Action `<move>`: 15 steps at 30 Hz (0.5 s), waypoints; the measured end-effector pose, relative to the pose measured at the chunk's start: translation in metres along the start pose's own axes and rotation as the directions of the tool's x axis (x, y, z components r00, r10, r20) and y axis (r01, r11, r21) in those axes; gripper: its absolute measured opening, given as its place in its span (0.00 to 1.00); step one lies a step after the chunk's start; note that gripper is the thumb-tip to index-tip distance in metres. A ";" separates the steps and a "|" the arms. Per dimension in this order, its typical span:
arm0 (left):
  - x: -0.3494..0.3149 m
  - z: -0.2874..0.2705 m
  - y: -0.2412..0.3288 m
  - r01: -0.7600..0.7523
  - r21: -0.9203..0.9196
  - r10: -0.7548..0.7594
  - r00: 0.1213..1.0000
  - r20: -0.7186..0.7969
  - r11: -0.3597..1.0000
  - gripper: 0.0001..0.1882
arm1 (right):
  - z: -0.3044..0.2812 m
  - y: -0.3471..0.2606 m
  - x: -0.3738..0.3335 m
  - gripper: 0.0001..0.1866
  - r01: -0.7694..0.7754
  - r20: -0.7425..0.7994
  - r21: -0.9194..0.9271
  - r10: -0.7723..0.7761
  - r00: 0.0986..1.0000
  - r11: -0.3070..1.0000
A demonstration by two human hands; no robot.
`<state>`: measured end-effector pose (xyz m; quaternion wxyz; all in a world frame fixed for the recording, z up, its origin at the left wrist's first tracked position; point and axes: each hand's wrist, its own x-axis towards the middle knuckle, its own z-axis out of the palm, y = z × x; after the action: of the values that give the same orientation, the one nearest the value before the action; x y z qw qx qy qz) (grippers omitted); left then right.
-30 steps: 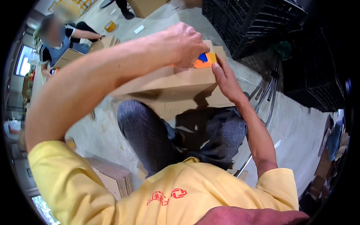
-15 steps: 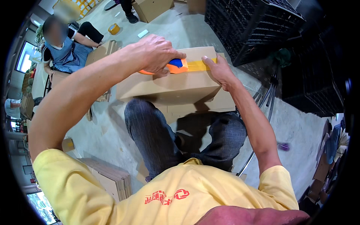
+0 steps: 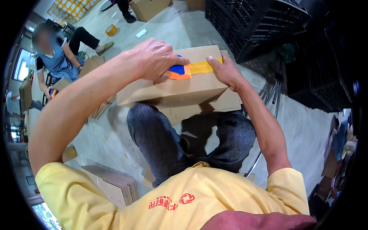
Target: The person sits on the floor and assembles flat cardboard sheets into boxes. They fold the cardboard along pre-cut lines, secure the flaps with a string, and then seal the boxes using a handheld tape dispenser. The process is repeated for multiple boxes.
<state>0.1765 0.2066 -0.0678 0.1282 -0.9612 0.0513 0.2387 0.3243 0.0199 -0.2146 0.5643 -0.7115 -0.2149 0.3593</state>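
Note:
A closed brown cardboard box (image 3: 176, 92) lies in front of my knees. My left hand (image 3: 155, 61) is wrapped round an orange and blue tape dispenser (image 3: 182, 73), which rests on the top of the box. A strip of yellow tape (image 3: 202, 67) runs along the top from the dispenser to the box's right end. There my right hand (image 3: 228, 71) grips the box edge, its thumb on top beside the tape. The dispenser's rear part is hidden behind my left hand.
Black plastic crates (image 3: 257, 27) stand at the far right, near a tripod (image 3: 276, 86). Flattened cardboard (image 3: 115, 184) is stacked at my lower left. At the left a seated person (image 3: 57, 55) handles cardboard. A tape roll (image 3: 111, 30) lies on the floor.
The dispenser has tilted and shifted slightly, with my left hand still on it. My right hand keeps its place on the box. The seated person has shifted left, and an orange object shows at their hand.

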 end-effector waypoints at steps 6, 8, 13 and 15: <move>-0.031 0.013 -0.027 0.017 0.042 -0.019 0.999 0.028 0.999 0.42 | -0.003 0.004 0.000 0.28 0.000 -0.011 -0.013 0.000 1.000 1.000; -0.059 0.029 -0.043 0.109 0.104 -0.123 0.983 0.139 0.989 0.43 | -0.001 0.003 0.000 0.27 -0.017 -0.024 -0.019 0.017 1.000 1.000; -0.142 0.085 -0.084 0.172 0.026 -0.174 0.980 0.099 0.985 0.46 | -0.001 0.001 -0.002 0.24 -0.012 -0.035 -0.075 0.009 0.999 0.997; -0.162 0.111 -0.103 0.200 0.014 -0.200 0.970 0.138 0.980 0.47 | -0.003 0.001 -0.002 0.25 -0.048 -0.010 -0.043 0.047 0.999 0.998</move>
<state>0.0010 0.3419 -0.0631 0.1548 -0.9427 -0.0550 0.2906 0.3255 0.0162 -0.2150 0.5409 -0.7301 -0.2032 0.3648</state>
